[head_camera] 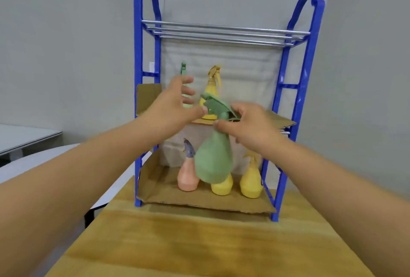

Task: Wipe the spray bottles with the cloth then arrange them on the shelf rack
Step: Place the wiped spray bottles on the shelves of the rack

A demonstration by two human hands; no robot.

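Note:
A blue shelf rack (286, 99) with cardboard-lined tiers stands on the wooden table. My right hand (250, 125) grips the neck of a green spray bottle (213, 161), which hangs in the air in front of the middle tier. My left hand (175, 108) is beside its green nozzle, fingers spread, holding nothing. On the middle tier stand a light green bottle (183, 70), partly hidden by my left hand, and a yellow bottle (211, 89). The bottom tier holds a pink bottle (187, 177) and two yellow bottles (222, 185) (251, 179). No cloth is in view.
The rack's top tier (224, 32) of metal rods is bare. The wooden table (199, 243) stretches toward me in front of the rack. A white table (26, 137) sits to the left. Grey walls stand behind the rack.

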